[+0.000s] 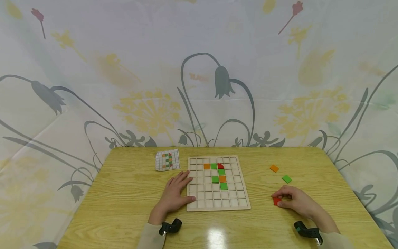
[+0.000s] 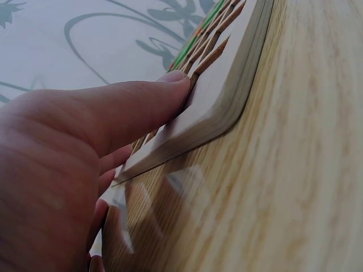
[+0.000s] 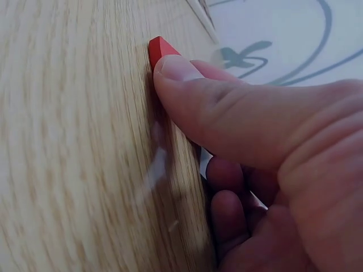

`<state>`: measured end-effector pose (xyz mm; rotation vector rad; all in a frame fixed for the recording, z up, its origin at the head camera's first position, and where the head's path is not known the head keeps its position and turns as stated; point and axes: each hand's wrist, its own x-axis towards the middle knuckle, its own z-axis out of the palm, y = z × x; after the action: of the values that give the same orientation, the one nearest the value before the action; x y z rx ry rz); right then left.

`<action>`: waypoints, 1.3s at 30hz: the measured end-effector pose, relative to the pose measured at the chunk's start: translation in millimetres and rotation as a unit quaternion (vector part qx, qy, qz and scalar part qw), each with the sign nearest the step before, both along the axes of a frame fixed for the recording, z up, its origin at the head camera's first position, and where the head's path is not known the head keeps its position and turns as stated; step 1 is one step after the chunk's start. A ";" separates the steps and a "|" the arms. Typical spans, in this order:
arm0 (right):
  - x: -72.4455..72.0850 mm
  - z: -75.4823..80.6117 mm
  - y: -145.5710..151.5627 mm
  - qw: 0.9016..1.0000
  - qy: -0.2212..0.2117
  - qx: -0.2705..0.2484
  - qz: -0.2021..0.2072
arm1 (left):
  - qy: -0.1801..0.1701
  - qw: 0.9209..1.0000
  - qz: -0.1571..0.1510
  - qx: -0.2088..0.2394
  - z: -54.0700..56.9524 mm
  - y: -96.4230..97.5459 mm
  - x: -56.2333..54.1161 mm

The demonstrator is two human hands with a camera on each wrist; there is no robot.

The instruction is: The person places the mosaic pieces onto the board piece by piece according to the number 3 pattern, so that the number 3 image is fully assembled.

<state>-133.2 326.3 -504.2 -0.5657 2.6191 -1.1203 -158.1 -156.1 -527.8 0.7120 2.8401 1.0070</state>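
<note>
My right hand (image 1: 296,202) pinches a small red tile (image 1: 276,201) between thumb and fingers at the right of the table. In the right wrist view the thumb covers part of this red tile (image 3: 162,52), close over the wood. On the left side of a pale wooden grid board (image 1: 217,206) rests my left hand (image 1: 174,193), fingers spread along the edge. Its thumb (image 2: 142,105) lies on the board's rim (image 2: 212,110) near the front corner. Several green and orange tiles and a red round-edged tile (image 1: 220,166) fill some of the board's squares.
An orange tile (image 1: 274,168) and a green tile (image 1: 286,178) lie on the table beyond my right hand. Behind the left hand is a pattern card (image 1: 159,162) with a printed grid of coloured squares. A flower-patterned backdrop (image 1: 199,114) rises at the table's back edge.
</note>
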 end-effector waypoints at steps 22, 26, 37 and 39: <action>0.7 5.5 -13.6 0.996 -0.033 -0.054 -0.068 | -0.004 1.000 0.001 0.002 0.1 -0.1 0.5; -0.5 8.4 -20.9 0.993 -0.040 -0.062 -0.095 | -0.004 1.000 0.002 0.001 0.2 -0.3 0.1; -7.7 6.9 -39.4 0.985 -0.064 -0.125 -0.101 | -0.008 1.000 0.005 -0.003 0.4 0.5 0.2; -9.5 7.0 -44.0 0.990 -0.025 -0.100 -0.094 | -0.007 1.000 0.005 -0.004 0.7 0.6 0.0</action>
<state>-142.6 282.3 -497.2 -0.3281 2.5765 -1.4477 -158.1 -155.6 -527.1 0.6872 2.8377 0.9966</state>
